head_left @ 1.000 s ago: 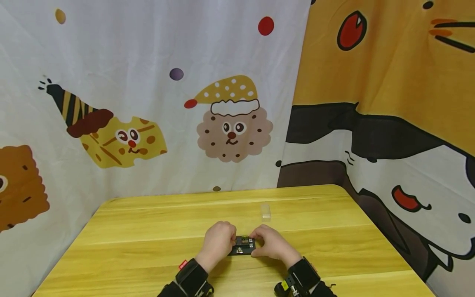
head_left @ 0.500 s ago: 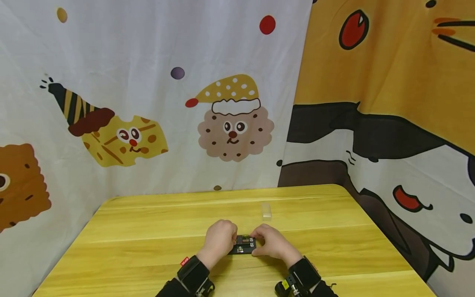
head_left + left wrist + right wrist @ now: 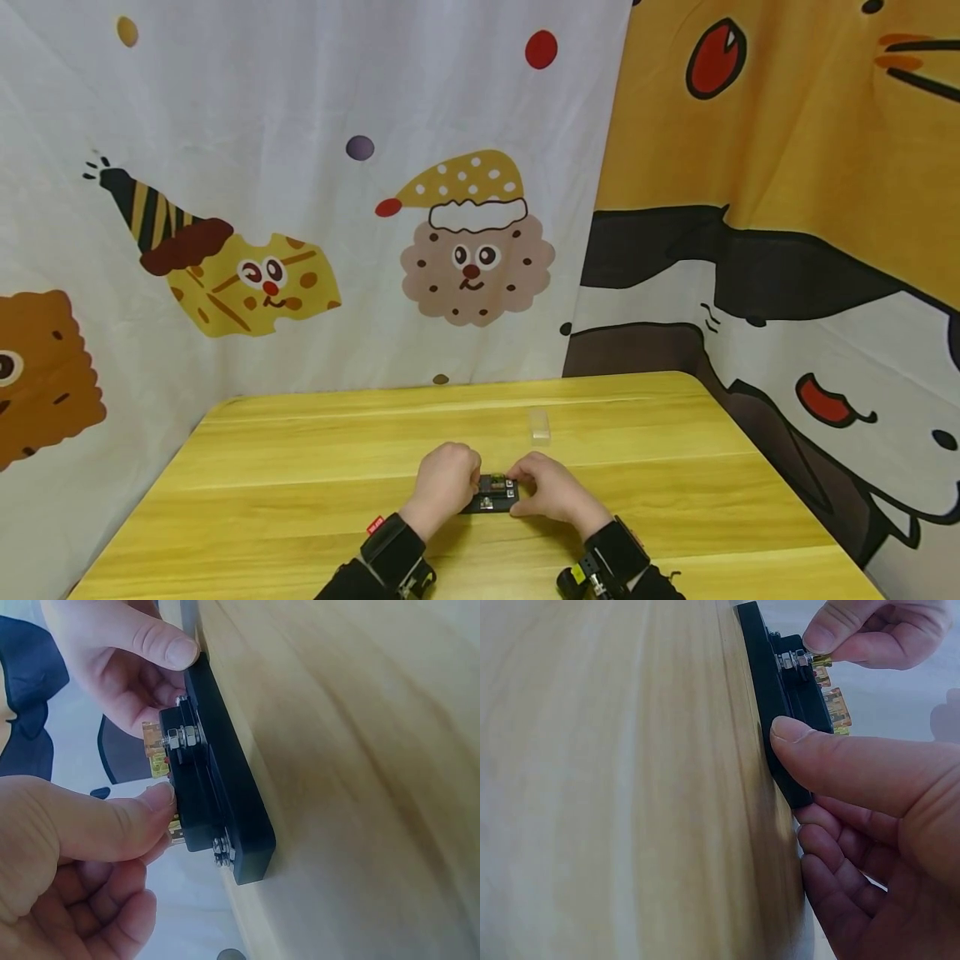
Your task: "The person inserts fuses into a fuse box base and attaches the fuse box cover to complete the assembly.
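At the near middle of the yellow table (image 3: 300, 467), we hold a small black fuse block (image 3: 495, 495) flat between both hands. Our left hand (image 3: 444, 482) pinches a yellow blade fuse (image 3: 156, 754) seated on top of the block, thumb (image 3: 112, 821) pressed against the block's side. Our right hand (image 3: 553, 492) grips the block's other end, thumb (image 3: 840, 761) flat on its edge and fingers curled beneath, so neither hand is free. A small clear piece (image 3: 538, 423) lies on the table beyond the block, well apart from it.

To do this step well, we judge that the right hand should keep the block pressed to the table so it cannot tip, while the left works the fuse straight along its slot rather than rocking it sideways, which could bend the blades. The nuts (image 3: 184, 737) beside the fuse leave little room, so a fingertip grip high on the fuse seems wise.
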`<action>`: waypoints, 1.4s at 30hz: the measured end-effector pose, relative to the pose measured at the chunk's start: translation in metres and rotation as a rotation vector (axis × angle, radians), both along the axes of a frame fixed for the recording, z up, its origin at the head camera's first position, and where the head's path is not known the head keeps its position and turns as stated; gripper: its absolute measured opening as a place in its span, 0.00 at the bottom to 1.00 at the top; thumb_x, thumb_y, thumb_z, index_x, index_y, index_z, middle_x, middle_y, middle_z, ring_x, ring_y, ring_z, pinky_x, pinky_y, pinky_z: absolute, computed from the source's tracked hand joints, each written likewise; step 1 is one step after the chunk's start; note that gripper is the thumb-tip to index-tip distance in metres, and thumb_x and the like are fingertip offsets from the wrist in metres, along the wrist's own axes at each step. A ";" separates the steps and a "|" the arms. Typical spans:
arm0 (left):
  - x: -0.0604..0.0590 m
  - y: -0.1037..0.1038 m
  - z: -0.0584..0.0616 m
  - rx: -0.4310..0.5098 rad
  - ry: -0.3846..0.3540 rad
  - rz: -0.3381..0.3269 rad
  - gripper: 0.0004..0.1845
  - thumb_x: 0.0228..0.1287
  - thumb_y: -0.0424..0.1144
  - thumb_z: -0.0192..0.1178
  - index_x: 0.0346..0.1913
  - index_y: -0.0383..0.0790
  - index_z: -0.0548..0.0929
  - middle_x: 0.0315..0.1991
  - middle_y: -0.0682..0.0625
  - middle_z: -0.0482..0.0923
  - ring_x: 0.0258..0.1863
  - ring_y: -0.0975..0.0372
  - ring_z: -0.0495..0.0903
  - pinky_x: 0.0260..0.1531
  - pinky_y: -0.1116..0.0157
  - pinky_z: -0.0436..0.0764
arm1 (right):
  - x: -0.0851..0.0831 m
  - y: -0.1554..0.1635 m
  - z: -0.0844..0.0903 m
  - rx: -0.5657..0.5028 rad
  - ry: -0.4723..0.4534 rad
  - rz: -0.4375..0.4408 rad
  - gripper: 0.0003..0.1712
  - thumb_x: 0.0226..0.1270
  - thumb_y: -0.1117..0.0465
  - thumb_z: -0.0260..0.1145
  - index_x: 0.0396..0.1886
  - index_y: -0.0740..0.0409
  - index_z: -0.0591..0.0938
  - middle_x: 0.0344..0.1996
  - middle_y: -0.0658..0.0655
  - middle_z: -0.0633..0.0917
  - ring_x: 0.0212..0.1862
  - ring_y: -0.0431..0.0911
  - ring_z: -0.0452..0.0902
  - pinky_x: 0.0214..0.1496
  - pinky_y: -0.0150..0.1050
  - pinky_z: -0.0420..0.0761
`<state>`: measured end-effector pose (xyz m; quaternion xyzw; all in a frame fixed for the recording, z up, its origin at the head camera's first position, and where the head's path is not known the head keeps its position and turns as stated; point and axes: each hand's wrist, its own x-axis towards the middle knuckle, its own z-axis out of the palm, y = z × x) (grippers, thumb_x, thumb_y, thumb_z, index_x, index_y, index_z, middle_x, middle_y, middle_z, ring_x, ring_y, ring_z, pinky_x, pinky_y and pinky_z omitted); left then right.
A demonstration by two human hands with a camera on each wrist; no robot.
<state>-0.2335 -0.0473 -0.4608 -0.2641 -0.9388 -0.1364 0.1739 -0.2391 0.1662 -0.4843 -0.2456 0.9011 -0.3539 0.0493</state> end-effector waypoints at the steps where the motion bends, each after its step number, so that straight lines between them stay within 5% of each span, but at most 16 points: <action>1: 0.000 0.000 0.000 -0.002 -0.004 0.002 0.20 0.40 0.32 0.79 0.14 0.50 0.74 0.16 0.62 0.70 0.21 0.66 0.75 0.22 0.67 0.74 | 0.000 0.000 0.000 0.002 0.002 0.000 0.23 0.46 0.61 0.82 0.43 0.58 0.83 0.41 0.51 0.79 0.45 0.51 0.78 0.52 0.52 0.76; 14: 0.003 0.003 0.006 -0.022 -0.029 0.002 0.21 0.39 0.30 0.80 0.14 0.49 0.73 0.16 0.61 0.68 0.20 0.66 0.71 0.22 0.67 0.72 | 0.000 0.000 0.001 0.005 0.010 0.004 0.23 0.46 0.61 0.82 0.43 0.59 0.83 0.40 0.52 0.79 0.44 0.51 0.77 0.50 0.51 0.76; 26: 0.003 0.005 0.006 -0.065 0.030 0.017 0.20 0.41 0.28 0.74 0.13 0.49 0.72 0.15 0.60 0.67 0.19 0.65 0.72 0.19 0.67 0.71 | 0.001 0.000 0.001 0.003 0.014 0.005 0.23 0.46 0.61 0.82 0.43 0.58 0.83 0.40 0.52 0.79 0.44 0.51 0.77 0.51 0.51 0.76; 42: 0.001 0.004 0.003 -0.042 -0.033 0.014 0.22 0.40 0.30 0.78 0.13 0.50 0.72 0.15 0.61 0.66 0.19 0.67 0.70 0.20 0.68 0.70 | 0.001 0.001 0.002 -0.016 -0.027 0.005 0.24 0.46 0.61 0.82 0.44 0.59 0.83 0.41 0.53 0.79 0.46 0.52 0.78 0.53 0.53 0.76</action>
